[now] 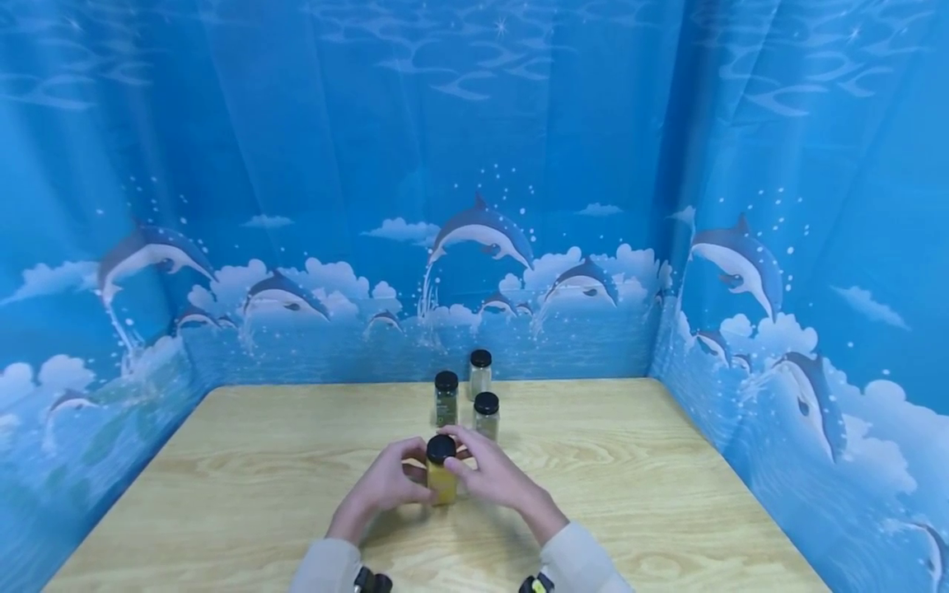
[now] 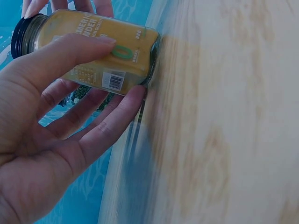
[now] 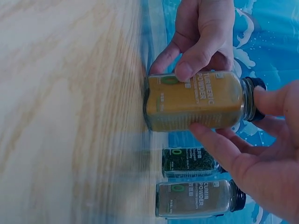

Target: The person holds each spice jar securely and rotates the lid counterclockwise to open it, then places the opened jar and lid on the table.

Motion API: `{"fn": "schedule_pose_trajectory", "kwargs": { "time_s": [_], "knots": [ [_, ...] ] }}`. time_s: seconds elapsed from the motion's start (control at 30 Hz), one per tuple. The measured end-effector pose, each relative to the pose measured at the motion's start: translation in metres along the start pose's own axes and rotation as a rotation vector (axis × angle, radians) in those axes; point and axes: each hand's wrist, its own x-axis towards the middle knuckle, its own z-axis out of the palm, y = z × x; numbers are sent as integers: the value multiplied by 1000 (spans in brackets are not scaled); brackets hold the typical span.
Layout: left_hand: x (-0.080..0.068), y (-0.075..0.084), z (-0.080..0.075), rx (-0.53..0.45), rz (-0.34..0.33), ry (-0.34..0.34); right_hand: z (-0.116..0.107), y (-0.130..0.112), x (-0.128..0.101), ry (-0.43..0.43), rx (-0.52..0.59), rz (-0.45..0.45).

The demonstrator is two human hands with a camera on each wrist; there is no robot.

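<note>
Both forearms reached forward over the near part of the wooden table point(image 1: 245, 478), sleeves at the bottom of the head view, and the two hands met around a single yellow spice jar point(image 1: 441, 482) that stood upright on the tabletop just in front of the person. The left hand point(image 1: 385, 482) cupped the jar from its own side, thumb laid across the label and fingers curled round the glass, its fingertips point(image 2: 135, 95) near the base where the jar met the wood. The right hand point(image 1: 489, 473) closed on it from the other side, its fingers point(image 3: 210, 140) wrapped along the jar's body and one fingertip touching the black lid point(image 1: 441, 447). So each hand had the same jar in a loose, partly curled grip. There were four jars in all, each with a black lid: the yellow one between the hands and three more standing behind it, well clear of the fingers. Of those three, a dark green jar point(image 1: 446, 399) stood on the left, a pale jar point(image 1: 486, 416) nearest on the right, and another pale jar point(image 1: 480, 374) farthest back, near the blue dolphin backdrop point(image 1: 482, 239).
</note>
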Motion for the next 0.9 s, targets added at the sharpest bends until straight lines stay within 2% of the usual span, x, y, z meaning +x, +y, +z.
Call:
{"fn": "schedule_pose_trajectory", "kwargs": {
  "time_s": [0.43, 0.63, 0.9],
  "knots": [
    [0, 0, -2, -5, 1, 1, 2, -2, 0, 47, 77, 78],
    [0, 1, -1, -3, -12, 4, 3, -1, 1, 48, 81, 72],
    [1, 1, 1, 8, 0, 10, 2, 0, 2, 25, 26, 26]
  ]
}}
